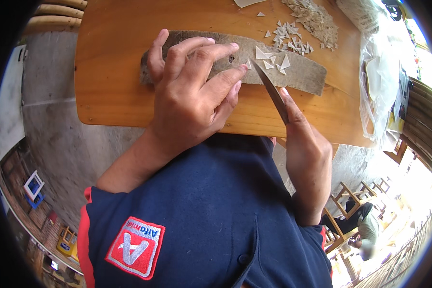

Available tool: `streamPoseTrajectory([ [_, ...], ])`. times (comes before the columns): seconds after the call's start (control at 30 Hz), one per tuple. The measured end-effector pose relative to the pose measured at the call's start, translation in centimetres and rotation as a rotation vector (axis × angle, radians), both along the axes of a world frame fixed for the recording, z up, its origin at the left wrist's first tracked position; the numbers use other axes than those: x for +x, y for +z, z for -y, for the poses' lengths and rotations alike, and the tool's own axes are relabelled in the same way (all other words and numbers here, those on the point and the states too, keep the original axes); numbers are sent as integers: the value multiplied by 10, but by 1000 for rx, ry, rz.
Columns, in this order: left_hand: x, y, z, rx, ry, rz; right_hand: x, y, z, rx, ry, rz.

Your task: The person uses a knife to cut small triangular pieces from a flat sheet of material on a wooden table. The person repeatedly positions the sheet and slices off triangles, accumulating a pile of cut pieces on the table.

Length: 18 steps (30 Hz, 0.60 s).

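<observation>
A curved, worn wooden board (305, 79) lies across the near part of the table. My left hand (189, 93) rests over its left half with the fingers spread. The index fingertip touches a small pale triangular piece (248, 64) on the board. Closed around a knife, my right hand (310, 151) is at the table's front edge, its thumb along the back of the blade. The knife blade (272, 91) slants up and left, its tip beside that piece; the handle is hidden in my hand. Several more whitish triangular pieces (269, 64) lie right of the tip.
Beyond the board, the orange-brown wooden table (115, 72) bears a loose group of cut pieces (288, 36) and a larger heap (317, 21). A clear plastic bag (373, 72) hangs over the right edge. At lower right, a person (369, 233) is near wooden stools (348, 197).
</observation>
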<state>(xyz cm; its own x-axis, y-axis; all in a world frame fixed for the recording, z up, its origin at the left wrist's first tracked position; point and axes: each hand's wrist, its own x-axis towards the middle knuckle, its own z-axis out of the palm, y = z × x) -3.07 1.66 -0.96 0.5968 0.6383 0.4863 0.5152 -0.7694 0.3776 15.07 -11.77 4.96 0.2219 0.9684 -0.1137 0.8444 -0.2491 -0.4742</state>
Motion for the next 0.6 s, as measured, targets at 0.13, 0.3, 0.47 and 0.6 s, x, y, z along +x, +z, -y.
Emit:
streamPoseTrajectory([
  [0.13, -3, 2, 0, -2, -6, -4, 17, 6, -14, -29, 120, 140],
  [0.3, -4, 2, 1, -12, 0, -28, 31, 11, -28, -56, 247, 235],
  [0.47, -4, 0, 1, -20, 10, -25, 39, 12, -35, -35, 304, 227],
  [0.6, -4, 2, 1, -37, 6, -37, 41, 13, -37, -35, 327, 250],
])
